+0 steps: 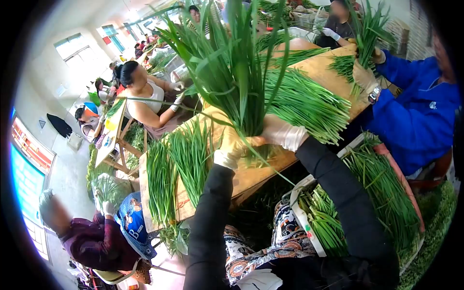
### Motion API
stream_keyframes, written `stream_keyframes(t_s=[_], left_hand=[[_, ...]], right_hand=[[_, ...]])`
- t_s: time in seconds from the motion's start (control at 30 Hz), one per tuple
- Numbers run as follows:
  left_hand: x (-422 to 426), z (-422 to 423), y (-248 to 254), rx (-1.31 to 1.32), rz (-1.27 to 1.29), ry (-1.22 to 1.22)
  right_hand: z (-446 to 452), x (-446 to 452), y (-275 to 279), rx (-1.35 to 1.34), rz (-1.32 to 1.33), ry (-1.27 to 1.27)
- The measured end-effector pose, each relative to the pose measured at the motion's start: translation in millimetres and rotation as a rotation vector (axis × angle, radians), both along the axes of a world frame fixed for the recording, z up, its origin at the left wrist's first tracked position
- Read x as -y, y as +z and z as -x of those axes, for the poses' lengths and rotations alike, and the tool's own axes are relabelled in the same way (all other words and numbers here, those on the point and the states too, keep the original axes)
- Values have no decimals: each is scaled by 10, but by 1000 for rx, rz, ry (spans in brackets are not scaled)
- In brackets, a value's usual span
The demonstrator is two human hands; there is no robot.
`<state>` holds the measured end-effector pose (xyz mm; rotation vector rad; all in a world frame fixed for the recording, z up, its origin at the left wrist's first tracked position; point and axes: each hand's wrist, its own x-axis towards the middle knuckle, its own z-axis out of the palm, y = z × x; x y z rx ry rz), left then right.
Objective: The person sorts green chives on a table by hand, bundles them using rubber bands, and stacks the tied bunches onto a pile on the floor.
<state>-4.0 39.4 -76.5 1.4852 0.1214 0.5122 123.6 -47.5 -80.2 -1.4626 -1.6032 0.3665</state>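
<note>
Upright above the wooden table, a thick bunch of garlic chives (237, 72) stands between my hands, its leaf tips fanning out at the top. My left hand (235, 144), in a pale, yellowish-looking glove, wraps round the bunch low on its left side. On the right, my right hand (283, 132), in a white glove, grips the same bunch near its base. Several loose leaves stick out sideways, one slanting down past my left hand. Left of my hands, two flat bundles of chives (183, 162) lie on the table; a larger pile (307, 104) lies to the right.
The wooden table (239, 182) runs away from me. A white crate (309, 232) full of chives stands at my right knee. Beside it, a person in blue (411, 113) holds another bunch. Opposite sits a person in white (150, 99); one in purple (96, 241) is at left.
</note>
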Motion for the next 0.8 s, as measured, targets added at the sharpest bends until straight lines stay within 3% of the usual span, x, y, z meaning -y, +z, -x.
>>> stream_keyframes(t_s=[0.03, 0.07, 0.1, 0.13, 0.2, 0.27, 0.3, 0.33, 0.4, 0.43, 0.47, 0.53, 0.67, 0.73, 0.77, 0.8], left_hand=[[-40, -25, -22, -12, -1, -1], [-79, -46, -37, -24, -4, -1], [-68, -38, 40, -180, 162, -35], [-75, -157, -84, -70, 247, -15], [-71, -270, -55, 115, 75, 185], [19, -218, 12, 287, 201, 186], [-132, -234, -127, 237, 172, 237], [-147, -196, -72, 178, 239, 223], [-160, -186, -100, 211, 353, 270], [-156, -194, -132, 214, 351, 272], [-137, -214, -176, 323, 306, 322], [-43, -236, -162, 436, 258, 372], [39, -160, -81, 453, 388, 404], [64, -14, 75, 409, 351, 97], [-82, 10, -58, 386, 389, -98], [-99, 14, -136, 383, 391, -95]], right_hand=[[20, 16, 117, -66, 195, -28], [-9, -13, 115, -68, 198, -29], [-33, -52, 99, -62, 154, 14], [-48, -77, 61, -55, 113, 58], [-76, -106, -55, -46, 191, -10], [-179, -33, -170, -27, 258, -22], [-250, 37, -202, -16, 247, 37], [-224, 86, -364, -271, 234, 85], [-122, 154, -607, -365, 203, 66], [-84, -13, -1061, -414, 39, 125], [132, 34, -1072, -102, 64, -180], [357, -45, -1112, -335, -379, -69], [256, -268, -1193, -416, -430, -145], [146, -246, -1220, -149, -439, -234], [128, -206, -1247, -149, -436, -232], [124, -155, -1291, -231, -372, -176]])
